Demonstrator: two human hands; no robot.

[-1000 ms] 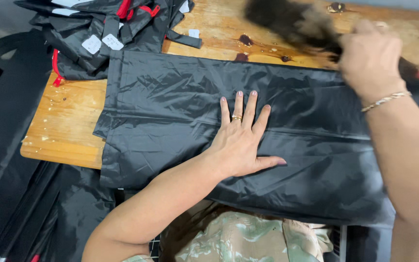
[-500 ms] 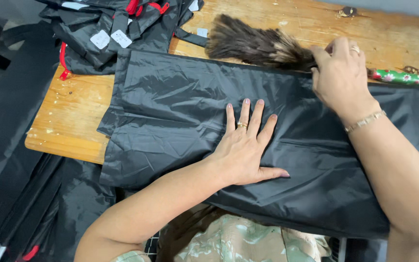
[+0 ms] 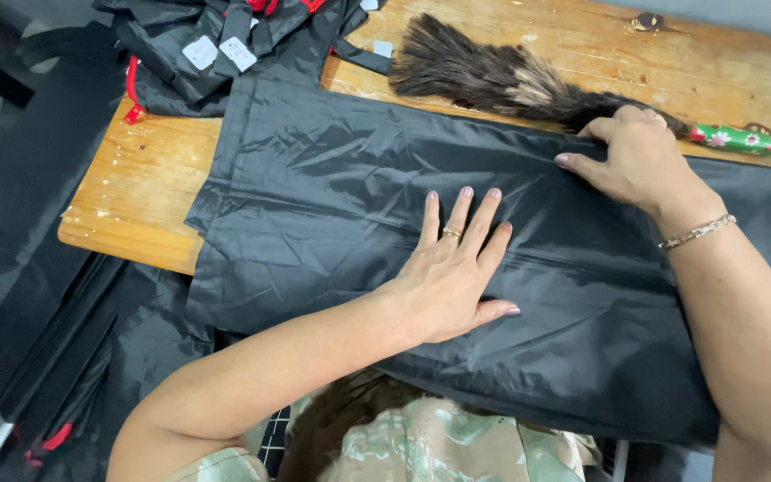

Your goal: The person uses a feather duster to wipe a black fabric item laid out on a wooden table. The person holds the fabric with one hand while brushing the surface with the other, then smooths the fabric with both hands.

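A sheet of black shiny fabric (image 3: 332, 205) is spread over a wooden table (image 3: 136, 187). My left hand (image 3: 452, 272) lies flat on its middle, fingers spread, a ring on one finger. My right hand (image 3: 635, 161), a bracelet at its wrist, rests on the fabric's far edge with the thumb stretched out to the left. Its bent fingers are right beside a brown feather duster (image 3: 493, 76), which lies on the table with its green flowered handle (image 3: 742, 141) pointing right.
A pile of black bags with red trim and white tags (image 3: 216, 45) sits at the table's far left corner. More black fabric (image 3: 37, 295) hangs and lies to the left of the table. Dark knots mark the wood at the back.
My right hand swung the duster down to the fabric's far edge, laid it on the table and let go. It now rests on the fabric. The left hand stayed flat.
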